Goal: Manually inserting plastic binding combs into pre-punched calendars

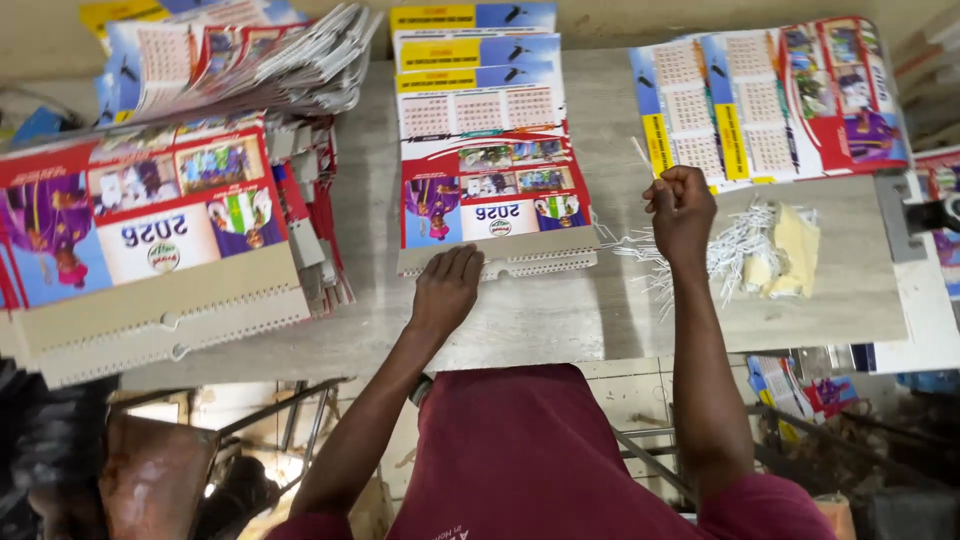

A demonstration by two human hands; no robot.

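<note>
Pressing the punched calendar stack [495, 200] flat with open left hand [447, 290], keep it square while the right hand [682, 205], fingers pinching a white wire [640, 152], hovers at 2 o'clock.

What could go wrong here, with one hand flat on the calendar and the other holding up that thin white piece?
The left hand presses only one spot on the calendar, so the punched edge might shift out of line. The thin white piece pinched in the right hand looks easy to bend or drop. The loose white pieces sprawl on the table and could tangle or get swept off.
</note>
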